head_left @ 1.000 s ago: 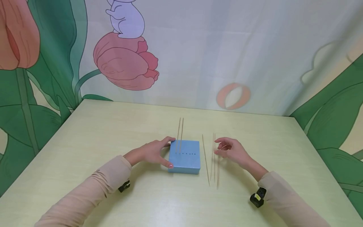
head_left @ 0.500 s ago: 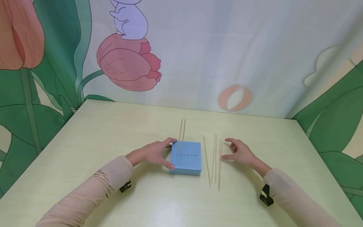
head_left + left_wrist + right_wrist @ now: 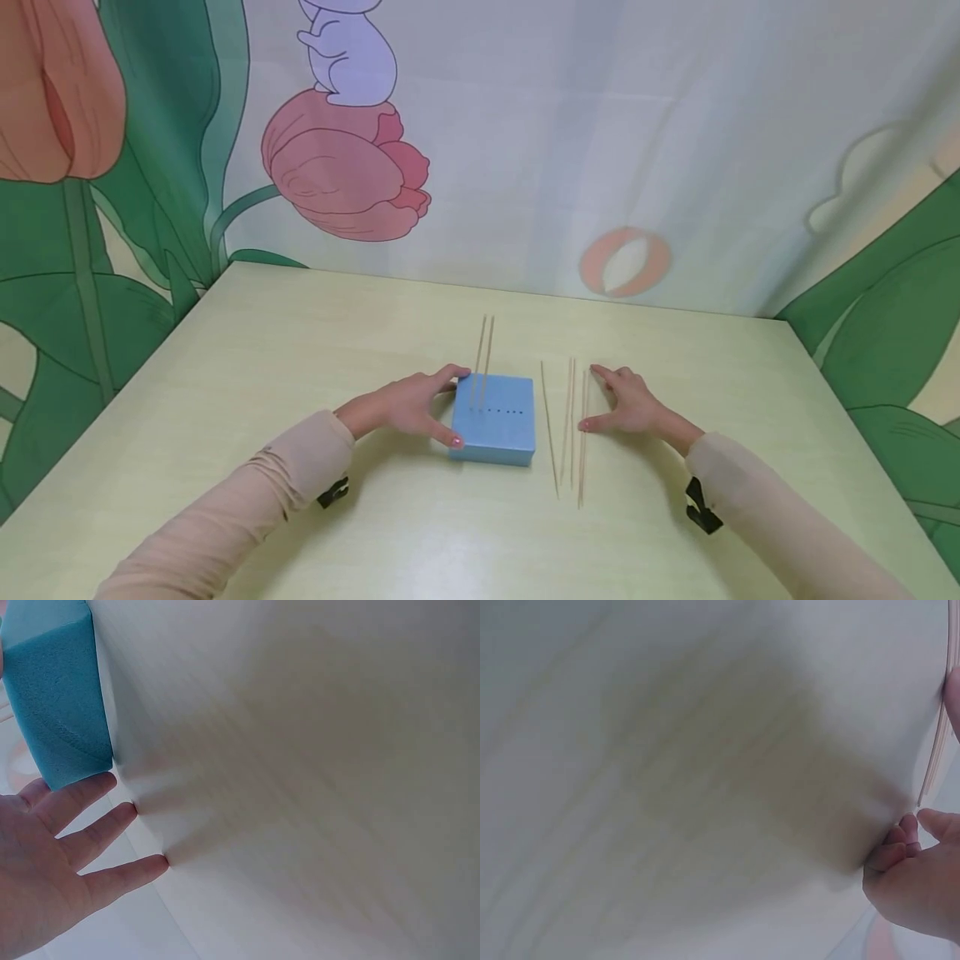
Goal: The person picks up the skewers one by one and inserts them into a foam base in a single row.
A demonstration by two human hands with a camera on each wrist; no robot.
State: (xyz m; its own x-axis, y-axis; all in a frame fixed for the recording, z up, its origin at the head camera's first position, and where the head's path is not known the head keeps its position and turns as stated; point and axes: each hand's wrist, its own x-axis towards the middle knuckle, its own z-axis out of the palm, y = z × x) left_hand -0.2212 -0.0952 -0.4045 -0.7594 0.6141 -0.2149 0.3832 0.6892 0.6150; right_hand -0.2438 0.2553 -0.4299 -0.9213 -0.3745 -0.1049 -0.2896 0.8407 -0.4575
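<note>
The blue block (image 3: 495, 417) has a row of small holes on top, with two thin sticks (image 3: 488, 354) standing upright near its left end. My left hand (image 3: 408, 404) holds the block's left side between thumb and index finger; in the left wrist view, the other fingers of that hand (image 3: 45, 859) are spread beside the block (image 3: 64, 705). Several loose sticks (image 3: 567, 433) lie right of the block. Over the rightmost ones is my right hand (image 3: 633, 407), its thumb on them and index finger by their far end. In the right wrist view its lower fingers (image 3: 896, 851) are curled.
The pale table (image 3: 337, 325) extends around both hands. A printed curtain (image 3: 510, 150) hangs behind its far edge, with more patterned cloth at both sides. Dark wrist devices show below the left cuff (image 3: 332, 492) and right cuff (image 3: 703, 507).
My right hand has moved right from the middle sticks to the rightmost ones, and its thumb and index finger have spread apart. The left hand stays on the block; the head view has shifted slightly.
</note>
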